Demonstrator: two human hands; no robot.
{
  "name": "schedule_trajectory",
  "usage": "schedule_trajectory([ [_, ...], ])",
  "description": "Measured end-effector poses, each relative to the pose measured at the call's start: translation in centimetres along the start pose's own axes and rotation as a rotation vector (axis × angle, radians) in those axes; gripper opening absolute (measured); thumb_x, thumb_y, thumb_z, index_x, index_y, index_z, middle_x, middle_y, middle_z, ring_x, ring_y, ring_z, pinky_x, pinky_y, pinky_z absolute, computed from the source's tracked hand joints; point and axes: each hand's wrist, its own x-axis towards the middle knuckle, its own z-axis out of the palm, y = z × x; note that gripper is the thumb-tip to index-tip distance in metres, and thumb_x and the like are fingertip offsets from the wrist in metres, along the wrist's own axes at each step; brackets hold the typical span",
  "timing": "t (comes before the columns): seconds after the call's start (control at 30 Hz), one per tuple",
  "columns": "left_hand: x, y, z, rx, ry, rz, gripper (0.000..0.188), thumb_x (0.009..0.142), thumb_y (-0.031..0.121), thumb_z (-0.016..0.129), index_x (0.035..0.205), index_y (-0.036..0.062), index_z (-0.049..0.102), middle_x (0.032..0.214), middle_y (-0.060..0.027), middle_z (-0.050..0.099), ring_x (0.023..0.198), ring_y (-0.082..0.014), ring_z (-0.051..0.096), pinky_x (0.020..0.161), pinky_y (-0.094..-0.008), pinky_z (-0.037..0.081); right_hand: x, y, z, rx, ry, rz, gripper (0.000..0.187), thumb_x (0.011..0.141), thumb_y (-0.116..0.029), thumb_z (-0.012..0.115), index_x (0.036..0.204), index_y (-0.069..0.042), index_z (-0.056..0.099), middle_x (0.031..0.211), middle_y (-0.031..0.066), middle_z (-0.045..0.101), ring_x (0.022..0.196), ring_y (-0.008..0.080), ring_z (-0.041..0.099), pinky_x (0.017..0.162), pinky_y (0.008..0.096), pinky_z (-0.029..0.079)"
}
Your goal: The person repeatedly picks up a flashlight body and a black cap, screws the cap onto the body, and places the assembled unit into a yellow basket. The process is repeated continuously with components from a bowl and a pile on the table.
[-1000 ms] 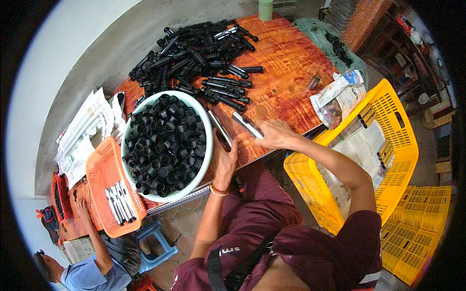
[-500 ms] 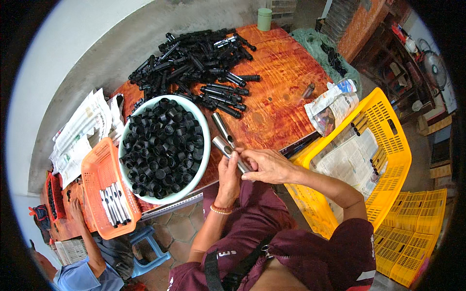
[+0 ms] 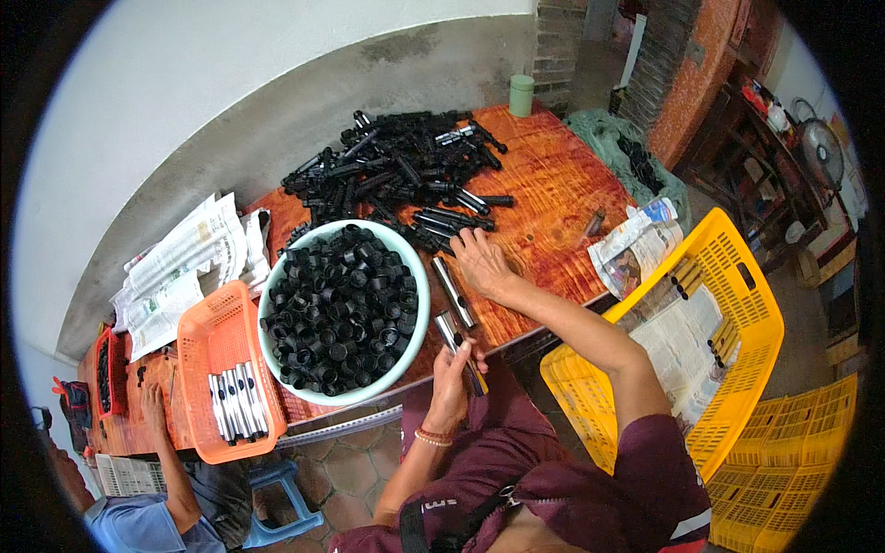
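Note:
My left hand [image 3: 451,385] is closed around a shiny metal tube [image 3: 446,325] with a dark oval opening in its side, held at the table's front edge. A second metal tube [image 3: 453,290] lies on the table just beyond it. My right hand [image 3: 483,264] reaches over the table with fingers apart, at the near edge of a heap of black rod-shaped parts [image 3: 387,170]. Its fingertips are close to several black rods [image 3: 448,221]; whether they touch one I cannot tell. A pale green basin [image 3: 422,323] full of black caps [image 3: 341,309] stands left of my hands.
An orange basket [image 3: 217,332] holds several metal tubes. A yellow crate [image 3: 590,405] lined with newspaper stands at the right, holding more tubes. Newspaper [image 3: 180,267] lies at the left, a green canister [image 3: 521,96] at the back. Another person's hand [image 3: 155,405] rests on the table.
My right hand has let go of the tube at my left hand and moved forward to the black rods. My left hand keeps the tube, slightly lower. The view has shifted.

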Motion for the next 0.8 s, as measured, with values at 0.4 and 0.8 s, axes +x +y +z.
schedule_trajectory([
  [0.4,1.0,-0.7,0.1,-0.015,-0.111,0.016,0.021,0.095,0.025,0.058,0.105,0.0065,0.055,0.081,-0.0033,0.056,0.069,-0.0133,0.056,0.065,-0.0269,0.047,-1.4,1.7,-3.4,0.538,-0.14,0.372,0.026,0.089,-0.013,0.053,0.108,0.002,0.043,0.091,0.0169,0.054,0.079,0.0268,0.057,0.068,0.0413,0.047],
  [0.8,6.2,6.0,4.9,-0.148,-0.149,0.163,0.03,0.088,0.023,0.067,0.108,0.004,0.055,0.074,0.0014,0.052,0.057,-0.0084,0.05,0.051,-0.0214,0.04,-11.9,-2.7,-14.9,0.7,-0.137,0.355,0.032,0.09,-0.012,0.055,0.116,0.003,0.042,0.098,0.0248,0.058,0.099,0.0408,0.059,0.085,0.045,0.045],
])
